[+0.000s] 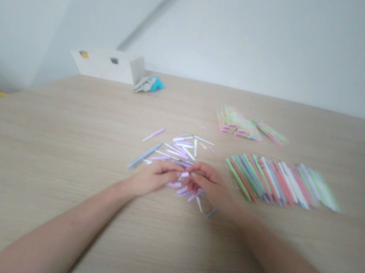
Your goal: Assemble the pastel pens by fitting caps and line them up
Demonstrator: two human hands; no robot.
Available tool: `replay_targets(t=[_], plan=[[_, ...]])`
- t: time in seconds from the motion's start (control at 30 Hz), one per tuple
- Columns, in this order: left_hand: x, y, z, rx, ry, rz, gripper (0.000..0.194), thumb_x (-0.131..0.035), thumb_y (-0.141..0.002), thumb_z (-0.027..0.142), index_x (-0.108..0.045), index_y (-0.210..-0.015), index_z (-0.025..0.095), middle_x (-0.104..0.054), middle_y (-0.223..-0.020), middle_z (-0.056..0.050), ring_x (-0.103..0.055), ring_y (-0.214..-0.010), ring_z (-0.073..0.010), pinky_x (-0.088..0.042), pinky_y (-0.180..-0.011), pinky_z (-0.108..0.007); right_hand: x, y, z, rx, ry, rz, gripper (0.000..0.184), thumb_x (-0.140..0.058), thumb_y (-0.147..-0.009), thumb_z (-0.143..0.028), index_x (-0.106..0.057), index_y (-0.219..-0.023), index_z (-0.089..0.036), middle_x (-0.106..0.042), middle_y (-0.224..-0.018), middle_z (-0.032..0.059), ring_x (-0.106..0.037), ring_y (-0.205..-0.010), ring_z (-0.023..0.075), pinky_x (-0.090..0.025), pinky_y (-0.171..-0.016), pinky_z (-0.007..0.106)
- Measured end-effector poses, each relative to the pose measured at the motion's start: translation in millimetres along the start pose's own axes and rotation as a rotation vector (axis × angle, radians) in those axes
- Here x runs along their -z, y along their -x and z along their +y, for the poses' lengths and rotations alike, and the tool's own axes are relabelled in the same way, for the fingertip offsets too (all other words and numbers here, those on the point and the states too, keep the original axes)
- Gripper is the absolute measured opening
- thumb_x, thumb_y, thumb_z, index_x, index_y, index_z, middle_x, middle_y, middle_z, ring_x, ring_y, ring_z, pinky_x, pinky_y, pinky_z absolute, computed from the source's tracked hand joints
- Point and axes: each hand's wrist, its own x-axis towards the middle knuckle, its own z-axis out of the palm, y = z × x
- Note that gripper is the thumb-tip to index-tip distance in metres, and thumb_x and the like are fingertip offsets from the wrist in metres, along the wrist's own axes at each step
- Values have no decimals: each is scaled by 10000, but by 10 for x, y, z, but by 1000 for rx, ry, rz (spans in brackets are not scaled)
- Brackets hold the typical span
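Both hands meet at the middle of a wooden table point(71, 142), over a loose heap of purple, white and blue pen parts point(181, 147). My left hand point(155, 178) and my right hand point(208, 183) have their fingertips pinched together on a small purple and white pen piece point(185, 174) between them. More purple pieces lie under and just in front of my right hand. The picture is blurred, so finer detail of the piece is unclear.
A row of assembled pens point(278, 181) in green, red, blue and white lies to the right. Behind it sits a stack of pink and green packets point(239, 125). At the far left stand a white box point(110, 64) and a grey-blue cloth point(149, 84).
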Motion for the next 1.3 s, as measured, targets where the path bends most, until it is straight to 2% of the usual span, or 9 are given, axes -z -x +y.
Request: replay_targets(t=[0.13,0.27,0.4,0.5,0.6,0.7,0.9,1.07,1.3], plan=[[-9,-7,-1,-2,19,33,287,-559,-839,322,-702,-1005,136,-573,-591,7,-399,-459,-73,-307,-427,-177,27,-3,-27,-12,5,48,121,-512,-824,-261,-560,-906,-187,-627,-695,-8,-566,-584,103,-455,-545,224],[-6,-19,-18,21,34,81,270,-579,-822,325,-705,-975,141,-578,-591,11,-422,-479,-81,-329,-451,-184,146,-44,-29,8,46,192,132,-489,-805,-259,-573,-873,-184,-627,-685,-8,-537,-548,102,-425,-518,230],[11,-34,-40,61,37,117,291,-561,-839,329,-697,-1010,137,-558,-587,20,-377,-453,-69,-300,-435,-181,359,-125,19,37,218,387,136,-498,-783,-255,-589,-849,-179,-612,-649,-16,-494,-512,100,-383,-491,229],[16,-40,-44,48,32,135,301,-560,-840,339,-699,-1014,136,-550,-569,22,-384,-462,-75,-306,-445,-185,504,-149,23,32,466,446,142,-512,-765,-238,-619,-840,-182,-633,-678,-2,-504,-516,112,-376,-504,247],[14,-39,-38,32,18,142,303,-557,-842,349,-705,-1010,146,-545,-544,26,-415,-484,-90,-329,-478,-196,571,-104,-40,34,852,296,121,-553,-741,-216,-669,-761,-189,-654,-669,22,-553,-595,151,-377,-561,270],[12,-36,-22,32,-3,140,292,-560,-839,348,-710,-993,150,-561,-560,24,-447,-519,-99,-351,-515,-203,563,-34,-114,-36,1078,121,137,-564,-741,-213,-697,-716,-193,-670,-667,43,-573,-616,171,-360,-558,273],[20,-35,2,53,-36,123,318,-550,-843,353,-698,-1014,130,-609,-647,-4,-488,-597,-117,-373,-555,-212,504,0,-119,-117,1242,37,157,-561,-745,-221,-714,-763,-194,-706,-742,51,-622,-694,180,-386,-625,259],[23,-39,-10,48,-38,115,309,-554,-841,350,-696,-1010,134,-651,-723,-21,-528,-659,-135,-398,-600,-225,478,-8,-96,-82,1339,14,178,-540,-774,-236,-709,-783,-180,-710,-783,70,-629,-731,187,-381,-641,258],[24,-40,-19,46,-30,114,295,-559,-841,342,-694,-1002,134,-670,-757,-21,-550,-685,-141,-407,-625,-228,466,-6,-76,-9,1375,-7,153,-537,-760,-216,-668,-706,-160,-684,-717,71,-605,-660,170,-355,-585,246]])
